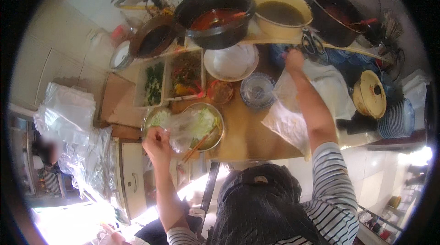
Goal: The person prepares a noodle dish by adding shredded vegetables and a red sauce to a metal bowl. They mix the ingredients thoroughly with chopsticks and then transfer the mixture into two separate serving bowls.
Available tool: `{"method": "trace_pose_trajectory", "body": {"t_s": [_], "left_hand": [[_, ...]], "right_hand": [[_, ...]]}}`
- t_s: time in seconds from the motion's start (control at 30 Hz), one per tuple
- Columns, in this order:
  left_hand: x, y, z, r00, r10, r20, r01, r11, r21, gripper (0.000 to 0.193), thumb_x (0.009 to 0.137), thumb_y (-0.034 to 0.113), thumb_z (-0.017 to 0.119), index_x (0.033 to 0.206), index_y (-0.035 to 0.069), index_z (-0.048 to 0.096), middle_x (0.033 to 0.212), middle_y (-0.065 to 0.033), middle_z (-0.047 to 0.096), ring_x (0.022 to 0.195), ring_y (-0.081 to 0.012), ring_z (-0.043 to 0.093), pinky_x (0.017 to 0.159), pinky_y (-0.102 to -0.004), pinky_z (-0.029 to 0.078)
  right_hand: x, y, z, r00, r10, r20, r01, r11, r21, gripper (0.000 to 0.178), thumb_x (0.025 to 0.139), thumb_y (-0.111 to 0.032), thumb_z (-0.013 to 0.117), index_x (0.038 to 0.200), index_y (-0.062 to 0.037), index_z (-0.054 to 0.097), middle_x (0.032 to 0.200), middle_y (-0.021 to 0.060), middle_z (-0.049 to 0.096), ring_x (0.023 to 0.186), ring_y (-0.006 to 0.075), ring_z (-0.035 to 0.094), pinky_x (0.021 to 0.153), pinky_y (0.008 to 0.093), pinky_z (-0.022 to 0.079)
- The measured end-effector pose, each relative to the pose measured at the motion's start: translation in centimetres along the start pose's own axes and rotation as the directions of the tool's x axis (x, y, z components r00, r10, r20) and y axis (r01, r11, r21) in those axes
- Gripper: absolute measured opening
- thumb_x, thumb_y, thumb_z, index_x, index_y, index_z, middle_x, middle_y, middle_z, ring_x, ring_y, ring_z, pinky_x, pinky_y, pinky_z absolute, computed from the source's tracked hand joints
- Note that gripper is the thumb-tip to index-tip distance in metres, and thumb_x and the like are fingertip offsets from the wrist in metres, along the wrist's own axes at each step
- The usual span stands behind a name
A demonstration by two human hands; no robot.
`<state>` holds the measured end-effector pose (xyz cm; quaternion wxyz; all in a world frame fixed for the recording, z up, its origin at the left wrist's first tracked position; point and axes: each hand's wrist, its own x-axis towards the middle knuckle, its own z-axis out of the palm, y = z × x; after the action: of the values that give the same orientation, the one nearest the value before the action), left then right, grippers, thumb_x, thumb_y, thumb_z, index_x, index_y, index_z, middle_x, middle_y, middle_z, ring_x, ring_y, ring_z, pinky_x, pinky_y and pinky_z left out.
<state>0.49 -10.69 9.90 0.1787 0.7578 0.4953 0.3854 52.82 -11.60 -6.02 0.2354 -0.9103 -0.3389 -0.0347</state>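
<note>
My left hand (pixel 157 143) pinches the edge of a clear plastic bag (pixel 180 136) at the front left of the counter. The bag hangs over a metal bowl (pixel 221 131) of shredded pale-green vegetable, in which a pair of wooden chopsticks (pixel 196 148) leans. My right arm stretches far forward, bringing my right hand (pixel 294 60) under the front edge of the shelf, beside black-handled scissors (pixel 312 43). Blue bowls or packets lie around it, and its fingers are too blurred to show whether they hold anything. Beneath that forearm is a crumpled white plastic sheet (pixel 293 117).
A black basin (pixel 183 16) of red sauce and a yellow enamel basin (pixel 309 15) stand on the shelf. Below are food trays (pixel 137 90), a bowl with a white lining (pixel 231 61), and clear-blue bowls (pixel 258 90). Stacked plates (pixel 399 119) stand at right, plastic bags (pixel 64 110) at left.
</note>
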Motion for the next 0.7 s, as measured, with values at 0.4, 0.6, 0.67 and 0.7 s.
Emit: {"method": "trace_pose_trajectory", "body": {"t_s": [0.4,0.6,0.67,0.7], "left_hand": [[1.2,-5.7,-0.9,0.986,0.061,0.156,-0.032,0.982,-0.186,0.017,0.084,0.007,0.061,0.079,0.004,0.045,0.058,0.0000,0.039,0.053,-0.0082,0.033,0.046,-0.0238,0.031],[2.6,-7.3,-1.0,0.963,-0.091,0.255,0.196,0.884,-0.425,0.017,0.085,0.003,0.059,0.079,0.005,0.044,0.060,0.0030,0.040,0.053,-0.0056,0.036,0.045,-0.0218,0.031],[3.0,-7.7,-0.9,0.955,-0.076,0.288,0.207,0.863,-0.461,0.016,0.084,0.002,0.059,0.081,0.005,0.044,0.061,0.0021,0.043,0.053,-0.0048,0.038,0.044,-0.0211,0.032],[3.1,-7.9,-0.8,0.960,-0.052,0.274,0.174,0.879,-0.443,0.016,0.084,0.002,0.060,0.081,0.005,0.045,0.062,0.0020,0.043,0.053,-0.0050,0.039,0.044,-0.0211,0.032]], "right_hand": [[-34.6,-3.2,-5.2,0.956,-0.293,0.012,0.269,0.892,0.363,0.021,0.073,-0.005,0.063,0.094,-0.0065,0.059,0.094,0.0140,0.057,0.082,0.0350,0.059,0.067,0.0397,0.050],[-38.9,-5.4,0.2,0.977,-0.147,0.156,0.055,0.875,0.481,0.032,0.076,-0.007,0.062,0.107,-0.0056,0.058,0.102,0.0158,0.058,0.085,0.0329,0.061,0.069,0.0391,0.051],[-37.9,-9.1,-2.4,0.868,-0.012,0.497,-0.348,0.699,0.625,0.036,0.079,-0.013,0.063,0.114,-0.0055,0.055,0.100,0.0167,0.061,0.083,0.0270,0.063,0.068,0.0382,0.050],[-36.4,-11.6,-3.7,0.890,-0.112,0.443,-0.223,0.740,0.635,0.036,0.081,-0.016,0.063,0.114,-0.0053,0.055,0.097,0.0153,0.062,0.080,0.0241,0.063,0.066,0.0362,0.049]]}}
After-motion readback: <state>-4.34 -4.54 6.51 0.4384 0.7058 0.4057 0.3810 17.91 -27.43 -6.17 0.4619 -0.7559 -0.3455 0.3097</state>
